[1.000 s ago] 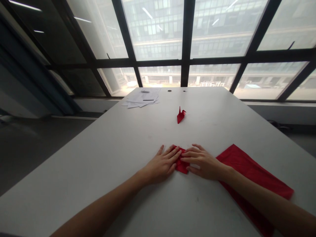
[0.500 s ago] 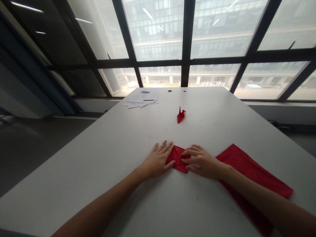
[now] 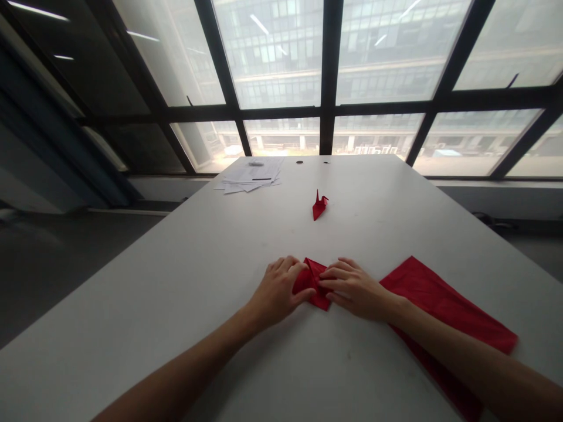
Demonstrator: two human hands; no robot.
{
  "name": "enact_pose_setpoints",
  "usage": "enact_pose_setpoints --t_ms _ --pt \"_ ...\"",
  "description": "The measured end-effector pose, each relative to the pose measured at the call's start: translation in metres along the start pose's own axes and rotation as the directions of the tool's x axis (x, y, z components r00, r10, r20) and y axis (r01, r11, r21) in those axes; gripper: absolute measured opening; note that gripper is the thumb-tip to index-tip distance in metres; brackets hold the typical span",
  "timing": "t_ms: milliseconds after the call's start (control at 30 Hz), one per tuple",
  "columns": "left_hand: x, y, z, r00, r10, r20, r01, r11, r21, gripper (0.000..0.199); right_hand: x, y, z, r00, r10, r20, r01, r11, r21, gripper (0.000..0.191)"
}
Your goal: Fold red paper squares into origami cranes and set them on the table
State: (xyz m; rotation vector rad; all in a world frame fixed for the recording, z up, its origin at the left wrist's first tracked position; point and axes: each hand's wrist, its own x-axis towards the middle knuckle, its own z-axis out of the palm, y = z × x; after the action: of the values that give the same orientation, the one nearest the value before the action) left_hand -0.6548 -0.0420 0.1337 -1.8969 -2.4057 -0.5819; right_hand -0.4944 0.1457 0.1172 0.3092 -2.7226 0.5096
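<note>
A small, flat, folded piece of red paper [image 3: 313, 272] was placed on the near middle of the long white table [image 3: 176, 281], and it was touched by 2 bare hands. Its left part was partly covered by the left hand [image 3: 277, 287], which was half curled, with the thumb set apart from the bent fingers and the paper seen between them. Its right part was covered by the bent, closely gathered fingers of the right hand [image 3: 356, 290]. Whether the paper was pinched by either hand could not be told. A crease running from the far corner could be seen between the 2 hands.

At the right, a larger sheet of red paper [image 3: 440, 299] was laid flat and was crossed by the right forearm. Beyond the hands, near the middle of the table, a small folded red paper crane [image 3: 321, 206] was stood, well apart from both. At the far left, loose white printed sheets [image 3: 240, 179] were overlapped, with a thin dark bar-shaped mark or object [image 3: 262, 179] seen on them. The far end was faced by large dark-framed windows [image 3: 373, 53].
</note>
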Motion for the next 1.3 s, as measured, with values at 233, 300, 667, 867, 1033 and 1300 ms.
enact_pose_setpoints --t_ms 233,300,667,867,1033,1300 --pt "0.002 0.004 0.001 0.999 -0.020 0.031 0.021 0.999 -0.045 0.044 0.001 0.002 0.008 0.997 0.046 -0.063 -0.046 0.999 -0.001 0.037" --pt "0.003 0.003 0.003 0.999 -0.031 0.018 0.032 0.997 -0.075 0.035 0.002 0.003 0.009 0.995 0.060 -0.078 -0.060 0.998 -0.007 0.034" --pt "0.006 -0.001 0.011 0.995 -0.082 -0.056 0.064 0.961 -0.271 0.031 0.002 0.013 0.019 0.888 0.377 -0.262 -0.363 0.926 0.103 0.033" --pt "0.009 -0.001 0.008 0.993 -0.108 -0.042 0.095 0.965 -0.246 0.019 0.001 0.018 0.020 0.871 0.429 -0.241 -0.391 0.901 0.190 0.028" --pt "0.005 0.008 0.005 0.999 -0.052 0.016 0.054 0.988 -0.145 0.041 0.001 0.020 0.014 0.887 0.397 -0.235 -0.369 0.916 0.154 0.020" --pt "-0.003 0.010 0.011 0.999 0.043 0.001 -0.042 0.981 -0.188 0.019 0.001 0.004 0.007 0.947 0.273 -0.168 -0.278 0.961 -0.004 0.001"
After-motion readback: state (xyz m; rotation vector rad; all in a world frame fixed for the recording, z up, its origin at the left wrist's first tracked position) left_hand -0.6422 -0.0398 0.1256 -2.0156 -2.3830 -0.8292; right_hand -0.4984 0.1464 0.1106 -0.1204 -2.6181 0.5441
